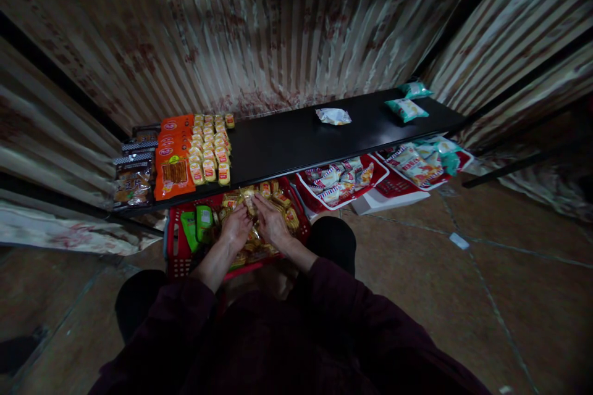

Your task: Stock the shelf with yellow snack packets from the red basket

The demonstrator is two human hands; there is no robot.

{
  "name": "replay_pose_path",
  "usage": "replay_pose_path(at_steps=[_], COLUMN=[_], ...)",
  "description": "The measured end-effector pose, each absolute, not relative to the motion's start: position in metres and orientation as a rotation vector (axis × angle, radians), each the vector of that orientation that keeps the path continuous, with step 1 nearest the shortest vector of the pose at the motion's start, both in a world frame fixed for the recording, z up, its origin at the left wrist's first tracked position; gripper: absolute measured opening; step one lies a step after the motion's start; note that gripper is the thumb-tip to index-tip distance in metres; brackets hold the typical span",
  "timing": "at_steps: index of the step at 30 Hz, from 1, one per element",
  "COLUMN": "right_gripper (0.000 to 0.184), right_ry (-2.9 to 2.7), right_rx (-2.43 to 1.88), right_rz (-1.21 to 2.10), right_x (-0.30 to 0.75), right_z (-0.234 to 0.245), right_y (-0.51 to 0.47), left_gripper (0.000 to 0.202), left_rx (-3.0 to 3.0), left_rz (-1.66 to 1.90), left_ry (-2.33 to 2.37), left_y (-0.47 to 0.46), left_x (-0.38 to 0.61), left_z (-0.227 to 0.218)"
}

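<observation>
Both my hands reach down into a red plastic basket (176, 253) on the floor, full of small yellow snack packets (278, 197). My left hand (236, 226) curls around packets near the basket's middle. My right hand (270, 220) lies beside it, fingers bent over the same pile and touching a packet between the two hands. Two green packets (198, 222) lie at the basket's left side. What exactly each hand grips is partly hidden by the fingers.
A low black shelf (296, 136) runs above the basket. On its left are rows of yellow packets (210, 148), orange packs (173, 163) and dark biscuit packs (133, 176). A white bag (333, 115) and green bags (407, 109) lie farther right. Red trays of snacks (340, 179) sit below.
</observation>
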State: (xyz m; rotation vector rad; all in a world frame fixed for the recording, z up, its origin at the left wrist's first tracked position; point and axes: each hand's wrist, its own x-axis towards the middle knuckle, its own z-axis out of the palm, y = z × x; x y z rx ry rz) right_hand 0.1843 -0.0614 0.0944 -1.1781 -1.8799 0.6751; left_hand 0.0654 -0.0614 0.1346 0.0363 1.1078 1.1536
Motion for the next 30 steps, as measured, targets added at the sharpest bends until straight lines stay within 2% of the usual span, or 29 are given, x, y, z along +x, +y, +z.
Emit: replay_pose_path(at_steps=[8,16,30], right_gripper=[0.054,0.040,0.045], right_ry=[-1.833,-1.671,-1.401], right_rx=[-1.245,-1.366,-1.404], right_rz=[0.723,0.923,1.142], right_x=[0.181,0.176,0.172], right_z=[0.096,0.112,0.110], right_y=[-0.060,-0.061,-0.056], left_gripper=[0.025,0.034,0.033], left_rx=[0.086,0.189,0.419], left_rz=[1.133,1.149,1.223], left_ry=[1.186,1.341,1.392], left_y=[-0.063,-0.064,-0.067], left_x=[0.066,0.068,0.074], left_z=[0.136,0.138,0.136])
